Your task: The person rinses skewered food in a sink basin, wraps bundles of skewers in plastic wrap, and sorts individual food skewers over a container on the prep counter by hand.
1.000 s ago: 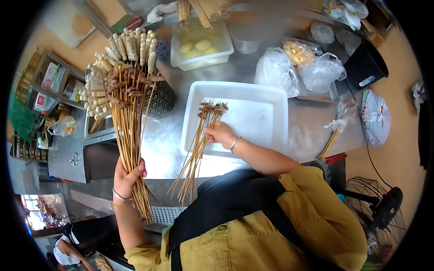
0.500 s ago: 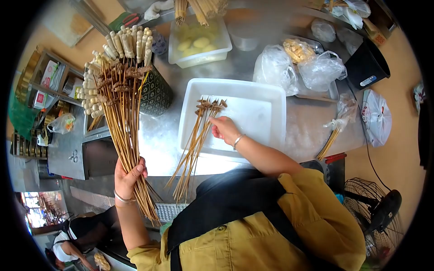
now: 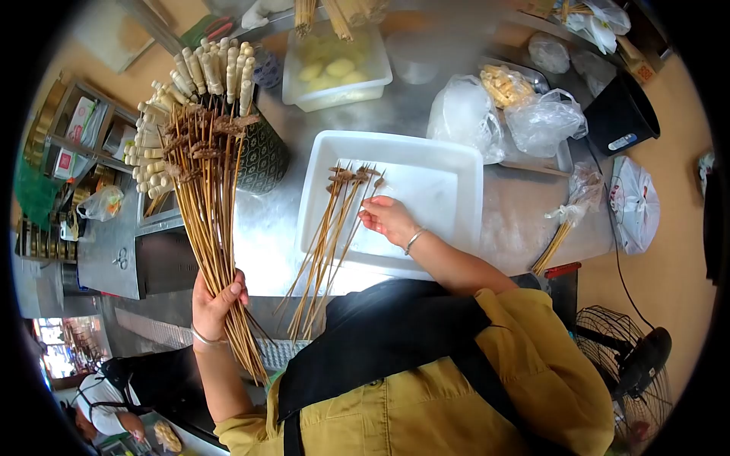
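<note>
My left hand (image 3: 216,304) is closed around a thick bundle of meat skewers (image 3: 209,220), which stands tilted with dark brown meat (image 3: 204,148) at its upper ends. Over the white plastic tub (image 3: 395,139), my right hand (image 3: 389,219) pinches one skewer (image 3: 348,247) near its meat end. Just left of that hand, several more meat skewers (image 3: 319,243) lean over the near rim of the tub, their sticks fanning out past the table edge. Pale wooden-handled sticks (image 3: 205,72) show behind the bundle, beside a dark patterned container (image 3: 264,161).
A clear tub of pale yellow pieces in liquid (image 3: 338,87) stands at the back. Plastic bags (image 3: 465,118), a metal tray (image 3: 559,161) and a black bin (image 3: 622,114) occupy the right side. A fan (image 3: 635,372) stands at lower right; another person (image 3: 110,403) is at lower left.
My right hand has shifted slightly right and down, drawing one skewer apart from the others in the tub. My left hand keeps its hold on the bundle.
</note>
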The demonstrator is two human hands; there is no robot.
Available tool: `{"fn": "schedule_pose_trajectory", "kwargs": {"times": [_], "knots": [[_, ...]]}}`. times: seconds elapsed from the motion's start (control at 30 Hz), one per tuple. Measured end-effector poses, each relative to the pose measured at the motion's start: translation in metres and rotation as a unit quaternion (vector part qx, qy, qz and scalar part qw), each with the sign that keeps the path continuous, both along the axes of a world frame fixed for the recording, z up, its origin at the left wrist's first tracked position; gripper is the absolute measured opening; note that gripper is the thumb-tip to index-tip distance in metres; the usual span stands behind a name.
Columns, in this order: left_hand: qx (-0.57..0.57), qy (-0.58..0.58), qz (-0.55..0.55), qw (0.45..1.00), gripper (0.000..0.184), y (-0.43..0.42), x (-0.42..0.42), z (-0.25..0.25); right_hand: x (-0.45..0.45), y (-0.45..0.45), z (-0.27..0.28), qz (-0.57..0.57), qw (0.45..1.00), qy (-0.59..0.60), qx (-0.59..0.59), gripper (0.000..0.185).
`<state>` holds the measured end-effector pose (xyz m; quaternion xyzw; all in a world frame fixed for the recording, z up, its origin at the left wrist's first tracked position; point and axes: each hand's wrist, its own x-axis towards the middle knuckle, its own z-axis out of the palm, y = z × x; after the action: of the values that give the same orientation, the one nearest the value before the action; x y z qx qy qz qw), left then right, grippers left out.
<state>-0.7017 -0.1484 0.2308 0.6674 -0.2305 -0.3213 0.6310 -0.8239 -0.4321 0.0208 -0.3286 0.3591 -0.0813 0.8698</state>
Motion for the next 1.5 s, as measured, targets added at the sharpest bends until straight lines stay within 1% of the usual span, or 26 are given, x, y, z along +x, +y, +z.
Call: {"fn": "schedule_pose_trajectory", "kwargs": {"times": [0.07,0.13,0.17,0.27,0.33,0.43,0.57,0.6,0.63,0.7,0.73,0.77,0.83,0.87,0.93,0.97,1.03,1.07,1.13,1.23,1.37,1.43,1.47,1.5], "knots": [[0.003,0.002,0.008,1.000,0.036,-0.003,0.002,-0.001,0.004,-0.008,-0.006,0.010,1.000,-0.011,-0.010,0.015],[0.005,0.005,0.008,1.000,0.037,-0.007,0.004,-0.001,0.008,-0.017,-0.012,0.005,0.996,0.050,-0.069,0.015],[0.009,0.008,0.009,1.000,0.037,-0.008,0.005,-0.001,0.010,-0.020,-0.016,0.007,0.996,0.053,-0.069,0.015],[0.007,0.030,0.020,0.999,0.037,-0.010,0.006,-0.007,0.013,-0.022,-0.012,0.027,0.998,0.045,-0.035,0.014],[0.004,0.040,0.025,0.999,0.037,-0.011,0.007,-0.010,0.022,-0.014,-0.011,0.026,1.000,0.001,0.013,0.013],[0.003,0.053,0.030,0.998,0.035,-0.011,0.008,-0.014,0.032,-0.008,-0.011,0.059,0.997,-0.016,0.046,0.012],[-0.006,0.072,0.033,0.997,0.035,-0.009,0.013,-0.019,0.027,-0.004,-0.005,0.117,0.992,0.003,0.053,0.010],[-0.012,0.081,0.032,0.996,0.034,-0.008,0.014,-0.021,0.026,-0.002,-0.001,0.124,0.991,0.021,0.041,0.018],[-0.012,0.084,0.035,0.996,0.034,-0.009,0.015,-0.021,0.023,-0.007,0.004,0.127,0.991,0.025,0.042,0.018],[-0.007,0.076,0.036,0.996,0.035,-0.012,0.016,-0.021,0.013,-0.022,0.016,0.209,0.963,0.138,-0.103,0.031],[-0.004,0.077,0.043,0.996,0.034,-0.012,0.016,-0.022,0.011,-0.027,0.010,0.200,0.937,0.146,-0.246,0.041],[-0.003,0.080,0.046,0.996,0.034,-0.013,0.017,-0.023,0.012,-0.036,-0.013,0.182,0.855,0.151,-0.462,0.034],[0.003,0.086,0.048,0.995,0.034,-0.015,0.016,-0.022,0.017,-0.043,0.019,0.123,0.788,0.153,-0.584,0.020],[0.005,0.088,0.049,0.995,0.034,-0.016,0.016,-0.022,0.023,-0.045,0.026,0.124,0.788,0.154,-0.583,0.020],[-0.008,0.097,0.045,0.994,0.035,-0.018,0.017,-0.022,0.040,-0.045,0.033,0.039,0.706,0.036,-0.706,0.009],[-0.006,0.097,0.045,0.994,0.035,-0.019,0.017,-0.022,0.045,-0.048,0.028,0.038,0.707,0.037,-0.705,0.009],[-0.009,0.093,0.044,0.995,0.035,-0.020,0.018,-0.022,0.053,-0.051,0.014,0.100,0.692,0.010,-0.715,0.006],[-0.007,0.092,0.045,0.995,0.035,-0.019,0.019,-0.020,0.052,-0.052,0.008,0.099,0.693,0.009,-0.714,0.006],[0.009,0.083,0.044,0.996,0.035,-0.018,0.018,-0.018,0.048,-0.057,0.003,0.111,0.704,0.045,-0.700,0.004],[0.002,0.078,0.050,0.996,0.035,-0.019,0.017,-0.018,0.038,-0.058,-0.005,0.122,0.710,0.049,-0.692,0.003],[-0.002,0.082,0.048,0.995,0.036,-0.021,0.018,-0.017,0.037,-0.056,-0.002,0.120,0.706,0.062,-0.696,0.004],[-0.003,0.083,0.045,0.996,0.036,-0.021,0.017,-0.018,0.048,-0.058,-0.004,0.043,0.716,0.030,-0.696,0.009],[-0.004,0.085,0.044,0.995,0.037,-0.021,0.017,-0.018,0.054,-0.059,-0.004,0.042,0.717,0.030,-0.695,0.009],[-0.004,0.083,0.044,0.996,0.037,-0.020,0.016,-0.018,0.059,-0.060,-0.005,0.074,0.707,0.052,-0.701,0.011]]}}
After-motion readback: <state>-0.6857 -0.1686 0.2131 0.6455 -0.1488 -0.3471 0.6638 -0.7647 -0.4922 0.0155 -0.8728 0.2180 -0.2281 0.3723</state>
